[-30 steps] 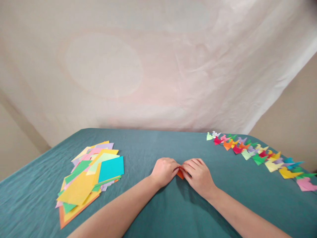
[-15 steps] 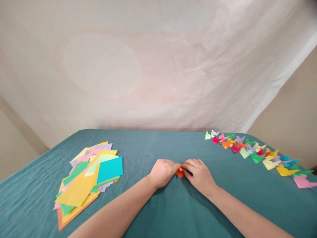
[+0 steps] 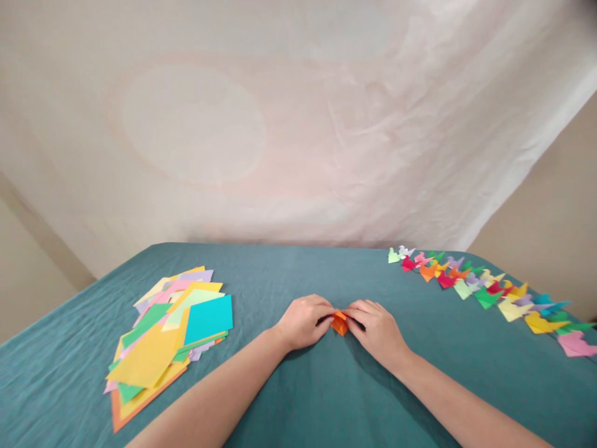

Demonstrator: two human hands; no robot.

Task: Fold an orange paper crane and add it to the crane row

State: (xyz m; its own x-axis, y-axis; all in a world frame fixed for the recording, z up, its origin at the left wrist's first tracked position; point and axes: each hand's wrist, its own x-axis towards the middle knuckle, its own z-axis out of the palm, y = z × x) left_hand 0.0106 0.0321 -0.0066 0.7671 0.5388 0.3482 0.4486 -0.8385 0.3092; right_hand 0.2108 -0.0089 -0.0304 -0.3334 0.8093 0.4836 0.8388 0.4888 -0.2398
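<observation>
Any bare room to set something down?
Bare tablecloth: between the paper pile and left hand, between the right hand and folded birds, and beyond both hands. Crowded: pile at left, birds along right, fingertips around orange paper.

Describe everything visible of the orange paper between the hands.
The orange paper is a small folded piece, thin-looking, with creases and overlapping flaps; its near end narrows to a blunt point. The left hand and right hand pinch it at either side, over the green cloth. The hands cover its edges, so its full shape, and whether it rests on the cloth, cannot be told.
</observation>
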